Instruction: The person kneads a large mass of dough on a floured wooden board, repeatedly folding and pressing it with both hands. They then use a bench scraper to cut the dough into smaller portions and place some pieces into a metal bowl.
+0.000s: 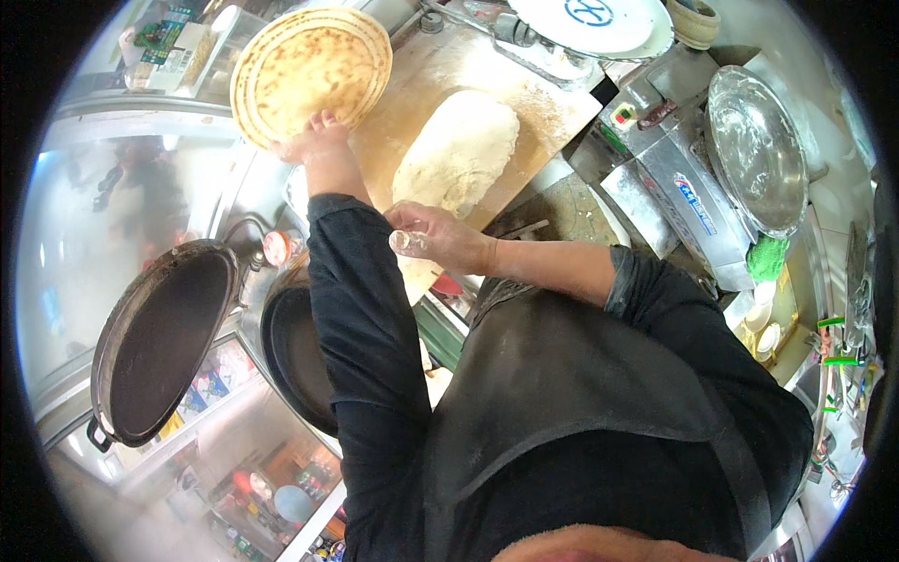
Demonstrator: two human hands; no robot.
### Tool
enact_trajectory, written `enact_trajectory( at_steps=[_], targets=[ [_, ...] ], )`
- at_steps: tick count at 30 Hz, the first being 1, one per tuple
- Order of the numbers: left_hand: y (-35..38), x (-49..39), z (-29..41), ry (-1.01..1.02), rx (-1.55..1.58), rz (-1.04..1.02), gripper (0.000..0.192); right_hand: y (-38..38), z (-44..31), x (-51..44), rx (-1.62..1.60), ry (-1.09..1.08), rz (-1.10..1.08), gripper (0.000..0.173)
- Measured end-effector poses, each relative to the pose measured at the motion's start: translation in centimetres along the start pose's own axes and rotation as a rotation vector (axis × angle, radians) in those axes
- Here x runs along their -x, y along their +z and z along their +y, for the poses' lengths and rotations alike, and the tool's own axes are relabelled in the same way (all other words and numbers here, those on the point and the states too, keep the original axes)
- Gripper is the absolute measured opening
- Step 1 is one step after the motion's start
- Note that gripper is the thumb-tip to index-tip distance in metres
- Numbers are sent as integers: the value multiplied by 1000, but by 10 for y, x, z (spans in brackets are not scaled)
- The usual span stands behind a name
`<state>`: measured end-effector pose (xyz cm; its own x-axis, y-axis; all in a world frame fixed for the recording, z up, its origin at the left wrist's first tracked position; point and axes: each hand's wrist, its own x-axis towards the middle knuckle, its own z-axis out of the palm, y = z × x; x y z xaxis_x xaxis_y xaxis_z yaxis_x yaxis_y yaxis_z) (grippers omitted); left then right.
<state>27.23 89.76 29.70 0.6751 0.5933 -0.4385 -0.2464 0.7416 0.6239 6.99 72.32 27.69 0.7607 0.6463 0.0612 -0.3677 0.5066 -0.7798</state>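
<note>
My left hand [319, 140] reaches forward to the near edge of a stack of round, browned flatbreads [309, 70]. Its fingers touch the top bread; whether they grip it is unclear. A large oblong mound of pale dough [460, 151] lies on a floured wooden board [548, 105], to the right of the stack. Just short of the dough's near end is my right hand [442, 239], dusted with flour. Its thumb and fingers are apart, and nothing shows between them.
Two dark round pans, one propped at the left [172, 344] and one partly behind my left sleeve [295, 351], flank the glass. A metal basin [758, 151] sits at the right, above a metal box [685, 204]. White enamel dishes [597, 24] stand beyond the board.
</note>
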Motion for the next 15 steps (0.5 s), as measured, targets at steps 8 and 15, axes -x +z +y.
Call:
enact_trajectory(
  at_steps=[8, 15],
  targets=[
    [-47, 27, -36, 413, -663, -20, 75, -17, -13, 64, 245, -60, -80, 30],
    [-106, 87, -82, 1237, -2131, -705, 56, -13, -20, 87, -299, 310, -43, 34]
  ],
)
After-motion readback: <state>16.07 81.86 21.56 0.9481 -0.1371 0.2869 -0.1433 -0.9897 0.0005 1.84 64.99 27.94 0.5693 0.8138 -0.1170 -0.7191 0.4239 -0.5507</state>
